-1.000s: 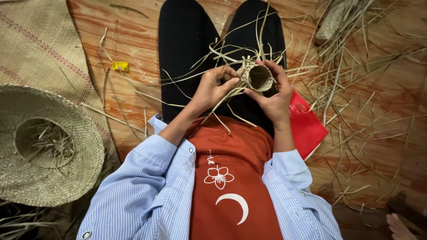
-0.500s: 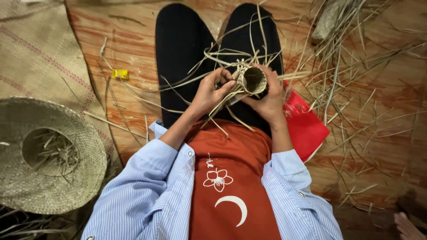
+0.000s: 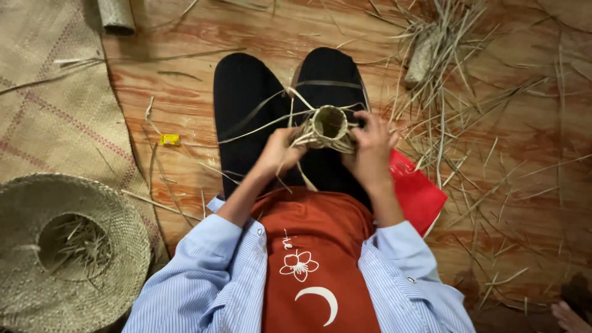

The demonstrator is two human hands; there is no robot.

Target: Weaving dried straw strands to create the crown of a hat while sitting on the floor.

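Woven cup, small and made of straw, sits above the person's black-clad lap, its open mouth facing up. Left hand and right hand grip it from either side, fingers closed on the loose straw strips. Straw hat lies well apart on the floor.

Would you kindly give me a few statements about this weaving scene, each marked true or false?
1. Both hands hold a small woven cup over the lap. True: the left hand and the right hand grip its sides.
2. The woven hat sits on the person's knee. False: it lies on the floor at lower left.
3. A red packet lies by the right forearm. True.
4. The small yellow object rests inside the hat. False: it lies on the wooden floor.
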